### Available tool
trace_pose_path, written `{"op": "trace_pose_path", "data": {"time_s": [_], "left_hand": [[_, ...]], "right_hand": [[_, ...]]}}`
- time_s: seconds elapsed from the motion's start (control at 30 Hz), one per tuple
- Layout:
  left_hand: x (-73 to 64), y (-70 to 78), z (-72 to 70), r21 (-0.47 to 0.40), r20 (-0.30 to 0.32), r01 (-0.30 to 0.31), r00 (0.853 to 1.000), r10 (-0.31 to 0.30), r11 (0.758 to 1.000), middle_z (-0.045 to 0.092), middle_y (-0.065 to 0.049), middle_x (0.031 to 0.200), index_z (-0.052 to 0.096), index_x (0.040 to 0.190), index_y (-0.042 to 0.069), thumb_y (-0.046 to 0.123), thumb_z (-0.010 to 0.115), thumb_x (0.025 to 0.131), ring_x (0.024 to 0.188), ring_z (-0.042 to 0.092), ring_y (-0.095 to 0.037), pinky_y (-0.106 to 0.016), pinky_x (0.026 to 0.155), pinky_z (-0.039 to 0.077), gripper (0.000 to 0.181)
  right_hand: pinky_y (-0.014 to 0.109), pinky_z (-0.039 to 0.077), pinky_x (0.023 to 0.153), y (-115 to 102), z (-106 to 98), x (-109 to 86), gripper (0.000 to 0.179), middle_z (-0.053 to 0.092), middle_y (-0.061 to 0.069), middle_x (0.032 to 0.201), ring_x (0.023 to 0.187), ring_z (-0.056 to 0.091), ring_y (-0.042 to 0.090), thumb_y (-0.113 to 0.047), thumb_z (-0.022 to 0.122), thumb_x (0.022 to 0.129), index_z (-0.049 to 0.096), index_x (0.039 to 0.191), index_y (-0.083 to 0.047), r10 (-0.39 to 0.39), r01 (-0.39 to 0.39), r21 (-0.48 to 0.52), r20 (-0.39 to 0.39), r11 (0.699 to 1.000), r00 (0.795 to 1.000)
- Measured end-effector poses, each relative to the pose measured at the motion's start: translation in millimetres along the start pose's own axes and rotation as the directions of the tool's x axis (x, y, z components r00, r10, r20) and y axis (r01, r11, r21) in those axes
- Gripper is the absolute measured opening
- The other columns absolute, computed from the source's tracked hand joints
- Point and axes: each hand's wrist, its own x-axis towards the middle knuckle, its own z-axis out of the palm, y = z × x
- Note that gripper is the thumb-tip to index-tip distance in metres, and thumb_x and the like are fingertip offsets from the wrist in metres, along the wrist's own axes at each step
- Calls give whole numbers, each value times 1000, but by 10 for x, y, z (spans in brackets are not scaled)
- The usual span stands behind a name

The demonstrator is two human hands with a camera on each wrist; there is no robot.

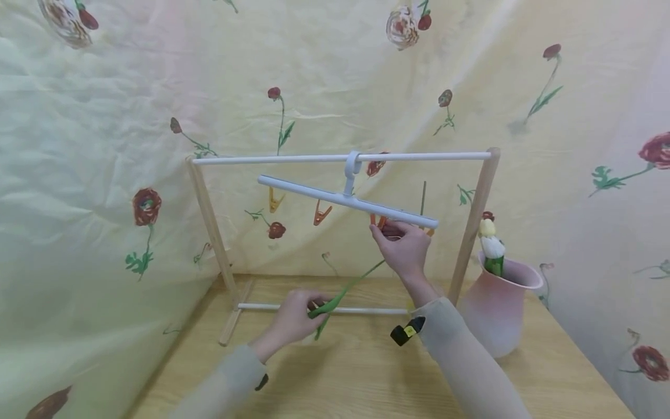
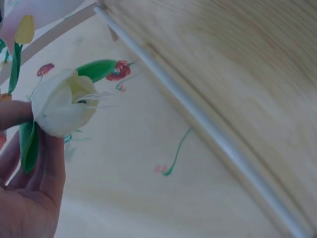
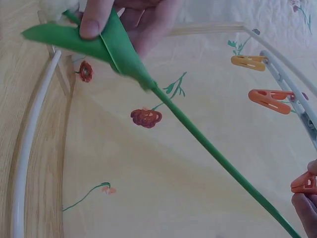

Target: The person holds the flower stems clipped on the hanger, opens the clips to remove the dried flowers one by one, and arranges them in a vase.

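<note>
My left hand (image 1: pixel 295 317) pinches an artificial white tulip (image 2: pixel 62 104) just below its bloom, by the green leaves (image 3: pixel 74 44). Its green stem (image 3: pixel 208 146) slants up toward my right hand (image 1: pixel 405 247). Thumb and finger of that hand pinch an orange clip (image 3: pixel 307 184) under the white hanger (image 1: pixel 348 201). The hanger tilts, its right end lower. Another orange clip (image 1: pixel 320 216) and a yellow clip (image 1: pixel 274 201) hang farther left. A thin stem (image 1: pixel 424 198) rises behind the hanger's right end; a yellow tulip (image 2: pixel 25 30) shows in the left wrist view.
The hanger hooks over the top rail (image 1: pixel 262 159) of a rack with wooden posts (image 1: pixel 473 215). A white lower rail (image 1: pixel 366 311) runs above the wooden table (image 1: pixel 340 372). On the right stands a pink-and-white vase (image 1: pixel 494 314) with tulips (image 1: pixel 492 247) in it.
</note>
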Motion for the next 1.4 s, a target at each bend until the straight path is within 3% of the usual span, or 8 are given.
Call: {"op": "trace_pose_path", "data": {"time_s": [0.13, 0.2, 0.4, 0.6, 0.8, 0.93, 1.2, 1.4], "left_hand": [[-88, 5, -119, 52, 60, -55, 997, 52, 997, 80, -5, 97, 79, 115, 6, -4, 79, 90, 76, 72, -9, -14, 64, 57, 27], [-121, 7, -166, 58, 100, -68, 993, 62, 996, 80, -7, 100, 79, 115, 6, -4, 79, 90, 78, 73, -11, -13, 64, 56, 27], [-176, 2, -282, 35, 197, -71, 978, 63, 997, 81, -9, 103, 79, 114, 4, -1, 79, 91, 78, 69, -1, -13, 66, 57, 24], [-183, 41, -329, 50, 243, -105, 966, 90, 993, 81, -8, 103, 80, 115, 4, -2, 80, 91, 80, 73, -8, -12, 66, 57, 25], [-161, 140, -355, 66, 306, -143, 945, 116, 988, 81, -2, 99, 81, 117, 7, 1, 80, 92, 80, 73, -7, -13, 68, 58, 25], [-143, 172, -357, 65, 337, -162, 932, 131, 985, 81, 1, 101, 81, 116, 9, 3, 80, 93, 81, 73, -5, -13, 71, 58, 24], [-94, 161, -356, 49, 351, -239, 913, 207, 970, 82, -3, 104, 81, 116, 8, 2, 79, 93, 83, 74, -3, -11, 72, 58, 24], [-73, 199, -392, 70, 347, -249, 914, 210, 966, 82, -3, 100, 82, 114, 10, 1, 79, 92, 78, 72, -3, -11, 68, 56, 24]], "right_hand": [[5, 55, 66, -3, -14, -10, 29, 81, 23, 93, 82, 81, 38, -16, 88, 88, 81, 105, 6, 41, -42, 32, 14, 999, 999], [5, 56, 67, 8, -27, -23, 30, 81, 23, 94, 79, 82, 22, -16, 89, 87, 80, 106, 6, 58, -58, 46, 15, 997, 998], [8, 58, 68, 4, -85, -50, 30, 81, 23, 96, 83, 82, 26, -14, 89, 86, 80, 107, 6, 85, -87, 58, 39, 995, 996], [12, 60, 68, -103, -217, -85, 25, 83, 17, 96, 79, 80, 14, -14, 87, 89, 82, 108, 0, 119, -124, 24, 137, 992, 983], [18, 63, 69, -369, -366, -164, 18, 83, 14, 97, 84, 82, 24, -14, 82, 93, 83, 109, -5, 39, -34, -19, 296, 999, 955], [23, 65, 72, -579, -425, -243, 16, 83, 12, 103, 90, 82, 25, -8, 80, 94, 82, 109, -4, -58, 76, -21, 470, 997, 881], [21, 63, 72, -804, -496, -463, 24, 82, 8, 107, 92, 79, 20, -13, 82, 91, 81, 114, -6, -221, 421, -89, 744, 903, 631], [18, 60, 71, -815, -510, -580, 22, 82, 5, 104, 85, 74, 11, -14, 83, 91, 81, 112, -7, -219, 511, -96, 825, 854, 522]]}}
